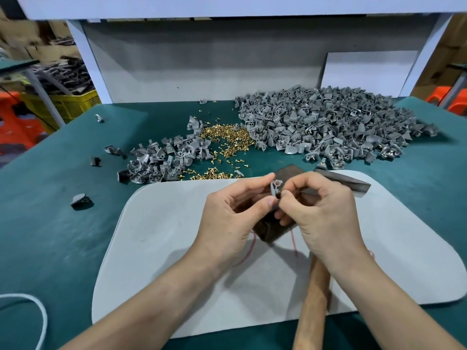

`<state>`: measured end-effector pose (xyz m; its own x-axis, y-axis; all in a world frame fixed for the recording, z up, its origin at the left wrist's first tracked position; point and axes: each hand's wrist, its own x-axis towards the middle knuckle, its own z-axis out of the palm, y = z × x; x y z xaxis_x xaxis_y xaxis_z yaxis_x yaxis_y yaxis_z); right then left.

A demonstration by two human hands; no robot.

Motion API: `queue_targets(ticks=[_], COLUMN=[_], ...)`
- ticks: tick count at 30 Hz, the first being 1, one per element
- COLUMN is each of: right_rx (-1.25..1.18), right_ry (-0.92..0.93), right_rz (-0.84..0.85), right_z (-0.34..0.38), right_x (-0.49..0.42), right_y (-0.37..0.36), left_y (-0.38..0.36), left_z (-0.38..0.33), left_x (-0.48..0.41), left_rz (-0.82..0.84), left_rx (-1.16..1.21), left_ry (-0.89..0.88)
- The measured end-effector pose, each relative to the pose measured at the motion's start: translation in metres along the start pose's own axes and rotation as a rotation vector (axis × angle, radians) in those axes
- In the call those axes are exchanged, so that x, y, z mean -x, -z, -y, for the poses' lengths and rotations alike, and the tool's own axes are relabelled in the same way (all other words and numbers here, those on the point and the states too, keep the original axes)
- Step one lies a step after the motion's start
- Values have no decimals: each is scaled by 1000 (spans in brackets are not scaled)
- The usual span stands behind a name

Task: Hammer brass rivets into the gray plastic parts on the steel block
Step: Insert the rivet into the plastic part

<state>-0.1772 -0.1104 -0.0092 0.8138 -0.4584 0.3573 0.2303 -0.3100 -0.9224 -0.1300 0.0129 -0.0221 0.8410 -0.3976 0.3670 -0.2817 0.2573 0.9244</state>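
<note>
My left hand pinches a small gray plastic part between thumb and forefinger, just above the dark steel block. My right hand presses a brass rivet against that part with its fingertips. The block lies mostly hidden under both hands on a pale gray mat. A hammer lies on the mat under my right wrist, its wooden handle pointing toward me and its dark head beyond my right hand.
Loose brass rivets lie scattered on the green table. A big heap of gray parts is at the back right, a smaller heap at the left. A white cord loops at the near left.
</note>
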Motion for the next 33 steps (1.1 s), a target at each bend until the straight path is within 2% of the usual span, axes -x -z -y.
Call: queue_targets(ticks=[23,30,33], right_rx=[-146,-116,-316], right_ry=[-102,-85,-183], right_rz=[18,-17,21], right_z=[-3,0,3], right_x=[1,2,1], right_y=[-4,-7,-6], left_y=[-1,-3,-3], left_z=[3,1,0], left_x=[3,4,5], left_rz=[-8,-22,-23], left_rx=[6,-20,-47], left_ry=[38,-32,-66])
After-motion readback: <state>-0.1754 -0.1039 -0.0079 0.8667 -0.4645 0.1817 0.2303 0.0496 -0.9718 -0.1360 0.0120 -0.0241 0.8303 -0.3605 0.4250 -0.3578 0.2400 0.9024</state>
